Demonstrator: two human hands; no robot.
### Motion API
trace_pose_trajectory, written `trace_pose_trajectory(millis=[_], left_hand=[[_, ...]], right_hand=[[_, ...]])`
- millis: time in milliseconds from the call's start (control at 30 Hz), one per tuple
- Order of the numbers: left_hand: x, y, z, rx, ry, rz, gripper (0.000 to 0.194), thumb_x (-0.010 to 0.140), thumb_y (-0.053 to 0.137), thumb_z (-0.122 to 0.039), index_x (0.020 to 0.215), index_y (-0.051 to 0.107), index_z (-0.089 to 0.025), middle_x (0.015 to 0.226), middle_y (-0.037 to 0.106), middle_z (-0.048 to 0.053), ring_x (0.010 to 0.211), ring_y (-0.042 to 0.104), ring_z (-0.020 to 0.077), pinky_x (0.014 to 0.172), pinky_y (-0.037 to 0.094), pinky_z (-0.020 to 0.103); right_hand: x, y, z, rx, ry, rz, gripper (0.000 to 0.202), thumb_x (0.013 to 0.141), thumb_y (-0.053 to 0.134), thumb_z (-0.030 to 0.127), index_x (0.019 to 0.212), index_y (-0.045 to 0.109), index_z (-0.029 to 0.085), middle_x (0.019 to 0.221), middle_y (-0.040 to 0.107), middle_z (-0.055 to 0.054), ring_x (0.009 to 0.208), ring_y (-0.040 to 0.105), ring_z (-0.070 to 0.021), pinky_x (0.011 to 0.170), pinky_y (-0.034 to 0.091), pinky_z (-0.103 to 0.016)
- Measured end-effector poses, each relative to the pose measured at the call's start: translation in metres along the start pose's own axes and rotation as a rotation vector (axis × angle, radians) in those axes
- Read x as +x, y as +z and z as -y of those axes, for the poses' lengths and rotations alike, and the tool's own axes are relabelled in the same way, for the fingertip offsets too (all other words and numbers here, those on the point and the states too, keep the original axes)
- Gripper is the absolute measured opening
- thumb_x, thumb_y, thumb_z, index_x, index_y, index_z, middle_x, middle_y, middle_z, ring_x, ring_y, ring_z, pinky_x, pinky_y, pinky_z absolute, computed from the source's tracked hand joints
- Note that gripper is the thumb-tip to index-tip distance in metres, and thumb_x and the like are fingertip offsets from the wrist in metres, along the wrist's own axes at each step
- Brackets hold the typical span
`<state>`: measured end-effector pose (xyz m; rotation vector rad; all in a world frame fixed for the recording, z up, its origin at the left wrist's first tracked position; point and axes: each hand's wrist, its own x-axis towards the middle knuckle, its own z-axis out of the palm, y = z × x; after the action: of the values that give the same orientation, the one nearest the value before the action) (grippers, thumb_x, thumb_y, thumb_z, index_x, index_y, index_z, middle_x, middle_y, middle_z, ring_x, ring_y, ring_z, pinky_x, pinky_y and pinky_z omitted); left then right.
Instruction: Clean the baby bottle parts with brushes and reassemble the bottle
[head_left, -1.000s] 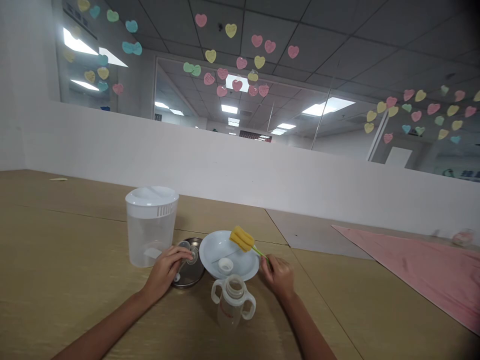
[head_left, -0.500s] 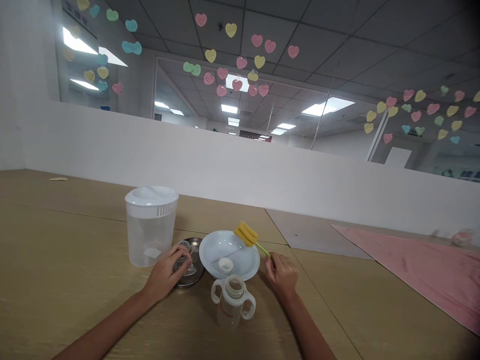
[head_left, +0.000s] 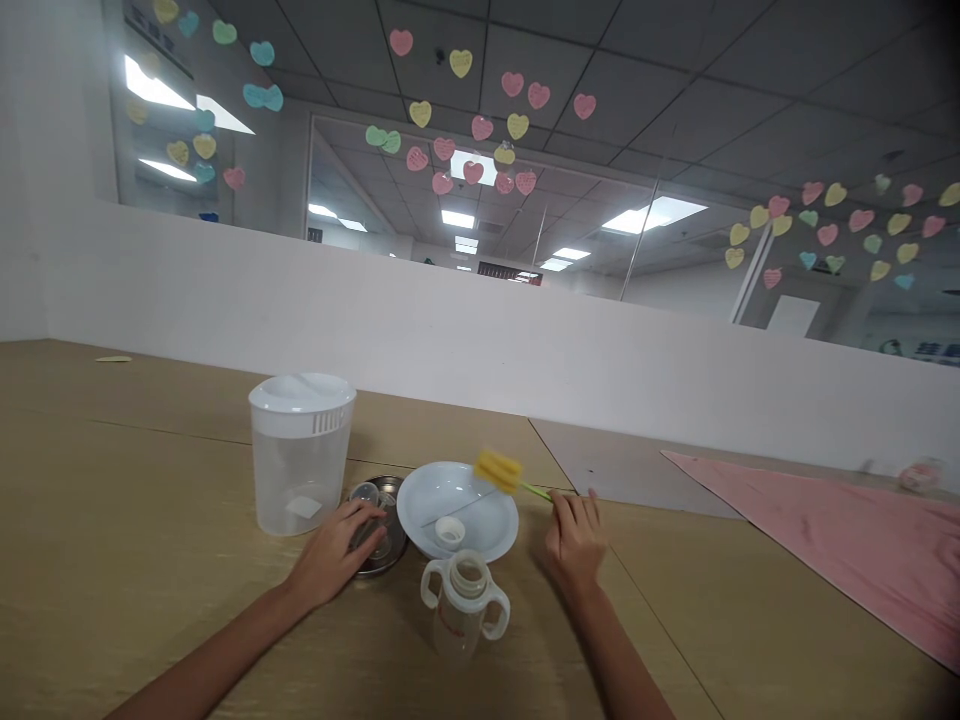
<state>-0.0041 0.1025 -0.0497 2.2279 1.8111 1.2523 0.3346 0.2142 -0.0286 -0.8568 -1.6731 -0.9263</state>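
Worktop [head_left: 187,610] stretched across the lower part of my feed, with a pink cloth [head_left: 832,530] spread at the far right, well apart from both hands. A translucent lidded container [head_left: 301,460] stood upright on the left. To its right sat a white bowl [head_left: 427,490], and on the near side of that a two-handled bottle [head_left: 465,603] stood upright, its neck uncapped. A round steel tray [head_left: 399,545] lay between container and bowl.

From my distant seat I judged the step in hand to be handling a sponge brush [head_left: 498,470] on the right while the left hand [head_left: 330,560] attended to the tray. Any further move of the brush, I reckoned, called for a firm hold on its thin green handle and clearance past the bottle.

The right hand [head_left: 577,535] stood beside the bowl, its fingers closed on the handle's end; one finger stuck up free. The blurred yellow sponge showed at the bowl's far right rim, whether touching I couldn't tell.

The left fingers were curved and partly spread over the tray, thumb apart from forefinger, close to a clear domed cover [head_left: 365,492]. Whether they gripped anything there, I couldn't tell. Smallest, a white ring cap [head_left: 450,531] lay inside the bowl.
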Motion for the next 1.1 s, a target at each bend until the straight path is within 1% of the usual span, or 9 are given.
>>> trace_pose_trajectory(millis=[67, 133, 233, 333, 533, 733, 933, 1000, 1100], left_hand=[[0.0, 0.0, -0.001, -0.006, 0.0, -0.008, 0.032, 0.087, 0.042, -0.044, 0.097, 0.062, -0.022, 0.101, 0.061, 0.005, 0.096, 0.058, 0.0217, 0.085, 0.047, 0.035], [0.0, 0.0, -0.002, -0.01, 0.008, -0.013, 0.032, 0.087, 0.041, -0.044, 0.096, 0.063, -0.022, 0.1, 0.062, 0.005, 0.095, 0.058, 0.0214, 0.084, 0.048, 0.035], [0.0, 0.0, -0.002, -0.016, 0.01, -0.016, 0.033, 0.087, 0.04, -0.044, 0.095, 0.063, -0.022, 0.098, 0.062, 0.005, 0.094, 0.058, 0.0218, 0.084, 0.048, 0.036], [0.0, 0.0, -0.002, -0.025, -0.006, -0.009, 0.033, 0.087, 0.04, -0.045, 0.094, 0.063, -0.022, 0.099, 0.063, 0.006, 0.095, 0.058, 0.0226, 0.084, 0.048, 0.037], [0.001, 0.0, -0.002, -0.066, -0.012, -0.01, 0.032, 0.088, 0.039, -0.044, 0.091, 0.063, -0.022, 0.095, 0.063, 0.005, 0.092, 0.059, 0.0213, 0.081, 0.048, 0.035], [0.002, -0.002, -0.005, -0.077, -0.011, -0.001, 0.033, 0.088, 0.038, -0.044, 0.09, 0.063, -0.022, 0.094, 0.063, 0.005, 0.09, 0.059, 0.021, 0.079, 0.048, 0.034], [0.001, -0.004, -0.009, -0.073, 0.017, 0.026, 0.036, 0.09, 0.034, -0.043, 0.082, 0.061, -0.021, 0.088, 0.061, 0.005, 0.086, 0.058, 0.0201, 0.078, 0.047, 0.033], [0.001, -0.004, -0.008, -0.079, 0.01, 0.024, 0.034, 0.09, 0.034, -0.042, 0.086, 0.061, -0.021, 0.091, 0.061, 0.005, 0.089, 0.057, 0.02, 0.079, 0.047, 0.033], [0.0, -0.003, -0.008, -0.085, 0.009, -0.019, 0.03, 0.09, 0.036, -0.04, 0.099, 0.059, -0.022, 0.1, 0.06, 0.005, 0.093, 0.057, 0.0196, 0.082, 0.047, 0.032]], right_hand=[[0.002, -0.004, -0.003, 0.026, -0.009, 0.003, 0.026, 0.074, 0.041, 0.008, 0.088, 0.06, 0.02, 0.075, 0.06, -0.001, 0.075, 0.052, -0.0155, 0.098, 0.026, -0.045], [0.003, -0.007, -0.005, 0.016, -0.011, 0.002, 0.026, 0.072, 0.042, 0.008, 0.086, 0.061, 0.02, 0.074, 0.06, -0.001, 0.074, 0.053, -0.0151, 0.1, 0.022, -0.048], [0.003, -0.009, -0.006, 0.0, -0.071, 0.007, 0.03, 0.072, 0.043, 0.008, 0.091, 0.062, 0.021, 0.078, 0.062, -0.002, 0.077, 0.054, -0.0159, 0.1, 0.021, -0.05], [0.004, -0.011, -0.005, 0.039, -0.156, 0.004, 0.033, 0.071, 0.042, 0.008, 0.093, 0.063, 0.021, 0.083, 0.063, -0.003, 0.083, 0.056, -0.0171, 0.101, 0.021, -0.052], [0.007, -0.015, 0.003, 0.106, -0.211, 0.046, 0.032, 0.074, 0.04, 0.01, 0.095, 0.063, 0.02, 0.087, 0.062, -0.005, 0.088, 0.056, -0.0187, 0.101, 0.018, -0.055], [0.011, -0.014, 0.012, 0.183, -0.219, 0.083, 0.03, 0.072, 0.039, 0.009, 0.089, 0.062, 0.019, 0.08, 0.06, -0.004, 0.084, 0.053, -0.018, 0.1, 0.018, -0.056], [0.013, -0.012, 0.031, 0.311, -0.213, 0.09, 0.026, 0.075, 0.037, 0.01, 0.083, 0.061, 0.017, 0.072, 0.057, -0.003, 0.075, 0.05, -0.0153, 0.098, 0.024, -0.053], [0.013, -0.011, 0.039, 0.335, -0.21, 0.097, 0.027, 0.075, 0.037, 0.009, 0.083, 0.061, 0.017, 0.072, 0.056, -0.003, 0.073, 0.05, -0.0145, 0.097, 0.026, -0.051], [0.014, -0.01, 0.048, 0.357, -0.225, 0.105, 0.029, 0.075, 0.036, 0.008, 0.086, 0.062, 0.016, 0.073, 0.056, -0.004, 0.074, 0.051, -0.0143, 0.096, 0.028, -0.048]])
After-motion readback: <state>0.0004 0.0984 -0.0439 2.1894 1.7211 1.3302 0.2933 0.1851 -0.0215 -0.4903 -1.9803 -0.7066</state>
